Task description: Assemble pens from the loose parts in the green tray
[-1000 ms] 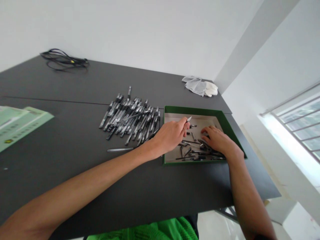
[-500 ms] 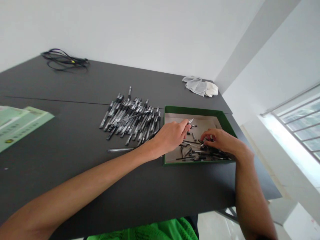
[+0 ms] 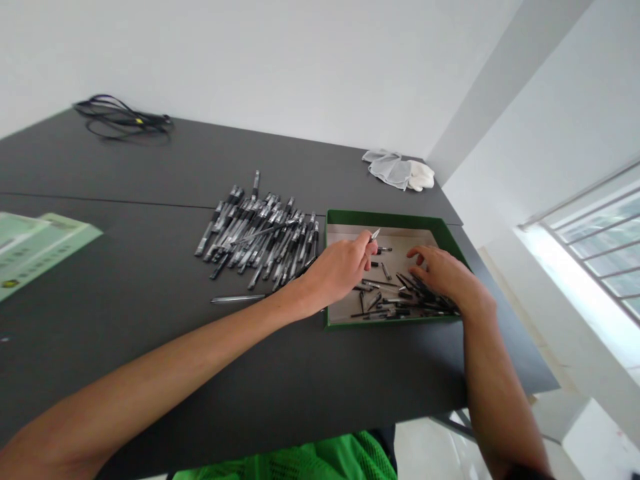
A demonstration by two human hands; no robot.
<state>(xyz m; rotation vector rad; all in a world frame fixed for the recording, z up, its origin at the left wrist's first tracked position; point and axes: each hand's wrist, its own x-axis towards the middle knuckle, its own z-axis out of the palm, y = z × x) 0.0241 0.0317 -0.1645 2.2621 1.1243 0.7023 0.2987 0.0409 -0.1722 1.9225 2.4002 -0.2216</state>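
One pen, pinched in left hand, tip out, above green box. Right hand loosely spread by black pen parts. Pen probably light, stiff, slightly slippery; best held mid-barrel.

The green packets bear printed characters, too blurred to read.

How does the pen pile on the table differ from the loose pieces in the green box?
The pen pile sits directly on the table; the loose pieces lie inside the green box. The pen pile is mostly long barrels leaning roughly one way, while the loose pieces vary in length and point every which way. The pen pile shows much clear plastic; the loose pieces look mostly black.
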